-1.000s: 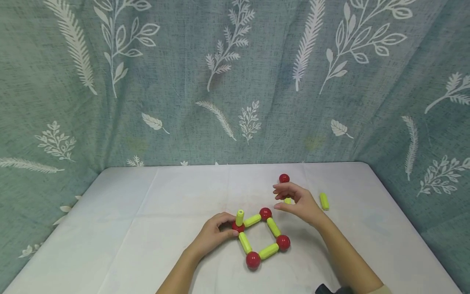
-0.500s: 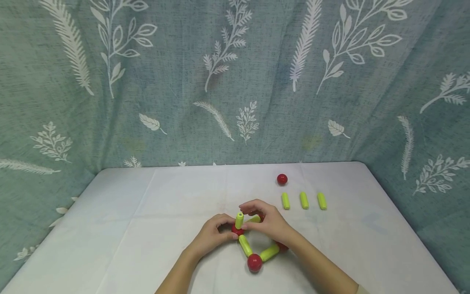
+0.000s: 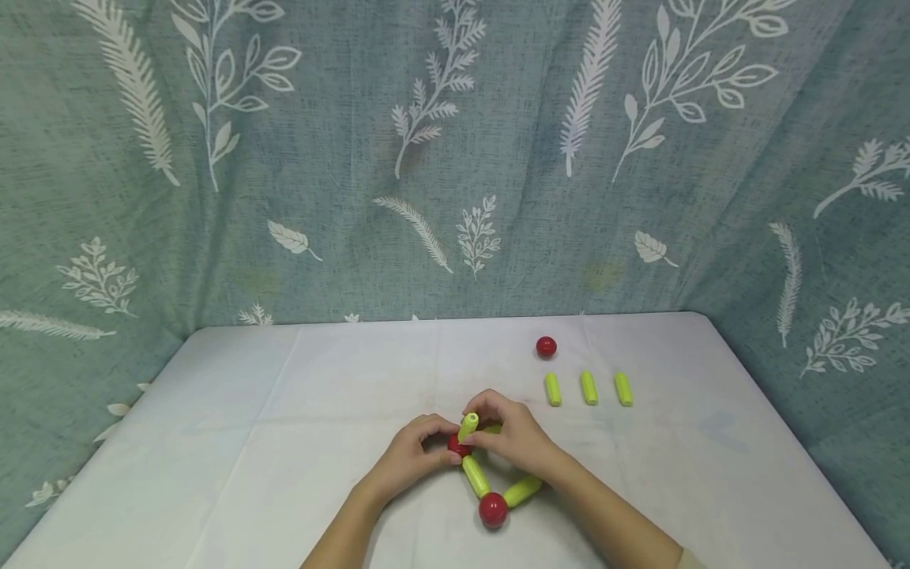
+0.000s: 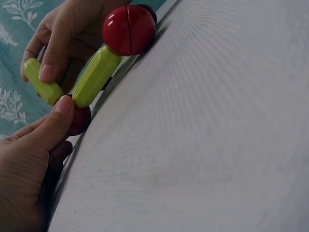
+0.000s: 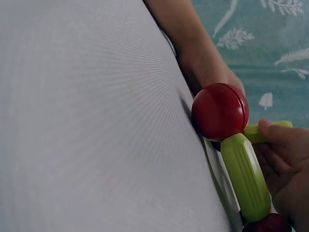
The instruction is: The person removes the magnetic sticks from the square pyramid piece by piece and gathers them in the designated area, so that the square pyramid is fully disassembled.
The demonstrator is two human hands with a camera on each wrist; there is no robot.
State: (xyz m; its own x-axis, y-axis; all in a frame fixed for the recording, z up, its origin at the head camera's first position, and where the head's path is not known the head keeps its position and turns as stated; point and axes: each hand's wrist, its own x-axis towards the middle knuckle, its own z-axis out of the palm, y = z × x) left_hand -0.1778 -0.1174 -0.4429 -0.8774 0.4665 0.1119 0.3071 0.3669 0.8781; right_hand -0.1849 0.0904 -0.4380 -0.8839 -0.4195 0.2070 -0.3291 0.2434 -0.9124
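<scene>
On the table lies a frame of red balls and yellow-green rods; its near ball [image 3: 494, 510] and two rods show in the head view, while the far corner is hidden behind my right hand. My left hand [image 3: 418, 454] grips the frame's left red ball [image 3: 458, 446] between thumb and fingers. From that ball a yellow-green rod [image 4: 42, 81] sticks up, tilted. My right hand [image 3: 513, 433] pinches this upright rod between thumb and fingers. In the right wrist view, a red ball [image 5: 219, 112] and a frame rod [image 5: 246, 176] stand close before the right hand.
Beyond the hands, a loose red ball [image 3: 546, 347] lies near the table's back edge. Three loose yellow-green rods, with the middle rod [image 3: 588, 388] between the others, lie in a row before it. A leaf-patterned curtain [image 3: 341, 158] hangs behind the white table [image 3: 213, 442].
My right hand has come in from near the loose rods, leftward and nearer, and now pinches the upright rod, which leans more to the right. My left hand stays on the ball.
</scene>
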